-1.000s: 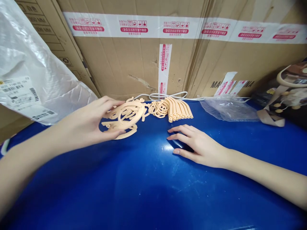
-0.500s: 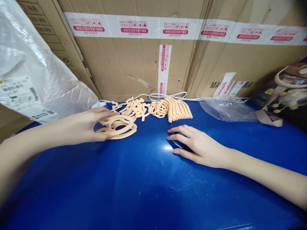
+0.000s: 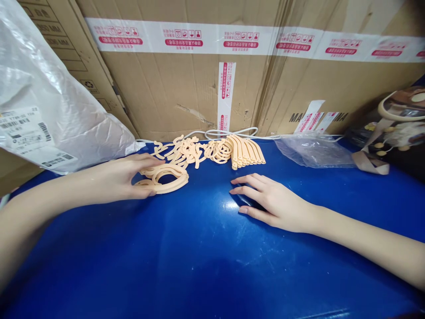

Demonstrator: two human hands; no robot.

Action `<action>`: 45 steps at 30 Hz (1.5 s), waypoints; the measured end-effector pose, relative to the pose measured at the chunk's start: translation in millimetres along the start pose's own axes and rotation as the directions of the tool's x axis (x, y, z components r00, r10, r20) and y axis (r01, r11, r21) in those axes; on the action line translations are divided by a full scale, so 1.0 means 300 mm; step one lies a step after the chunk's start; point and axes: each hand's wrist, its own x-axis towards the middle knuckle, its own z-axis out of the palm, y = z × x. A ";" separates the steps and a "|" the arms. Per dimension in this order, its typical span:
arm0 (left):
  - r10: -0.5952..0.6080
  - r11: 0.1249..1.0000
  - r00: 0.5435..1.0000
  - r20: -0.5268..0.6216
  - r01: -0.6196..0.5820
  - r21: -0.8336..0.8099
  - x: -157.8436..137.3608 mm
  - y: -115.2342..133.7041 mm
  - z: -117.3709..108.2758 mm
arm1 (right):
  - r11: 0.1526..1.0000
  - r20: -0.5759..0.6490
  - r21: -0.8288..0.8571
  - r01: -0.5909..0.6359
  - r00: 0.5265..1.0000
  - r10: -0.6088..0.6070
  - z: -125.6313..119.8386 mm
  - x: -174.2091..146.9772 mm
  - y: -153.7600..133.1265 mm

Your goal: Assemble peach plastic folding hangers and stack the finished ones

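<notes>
My left hand (image 3: 116, 178) is curled around the left end of a small stack of curved beige plastic pieces (image 3: 171, 189), thumb in front and fingers behind. The stack lies on the blue table, its left end partly hidden by the hand. Just behind it is a loose pile of beige hook-shaped pieces (image 3: 190, 150). Beige rings (image 3: 219, 151) lie beside that pile, followed by a neat row of long curved beige strips (image 3: 247, 150). My right hand (image 3: 272, 201) rests on the table in front of the strips, fingers spread and holding nothing.
Large taped cardboard boxes (image 3: 172, 88) stand along the back of the blue table (image 3: 199, 257). A white plastic mailer (image 3: 66, 102) leans at left. A white cable (image 3: 232, 132) runs along the back. A clear plastic bag (image 3: 312, 153) and a bag with a strap (image 3: 395, 119) lie at right.
The upper curved pieces under my left hand have come down, closer together on the stack. My right hand stays in place. The view has shifted slightly.
</notes>
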 end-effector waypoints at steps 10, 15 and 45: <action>0.022 1.000 1.000 0.011 -0.021 -0.016 0.000 -0.002 0.005 | 1.000 -0.003 0.003 -0.001 1.000 0.001 0.000 -0.001 0.000; -0.009 1.000 1.000 0.018 0.010 -0.026 0.000 0.005 0.004 | 1.000 -0.006 0.002 0.005 1.000 -0.005 -0.001 0.000 0.003; -0.037 0.998 0.997 0.064 0.040 -0.048 0.005 -0.047 0.033 | 1.000 0.011 -0.022 -0.006 1.000 0.006 -0.002 0.001 0.002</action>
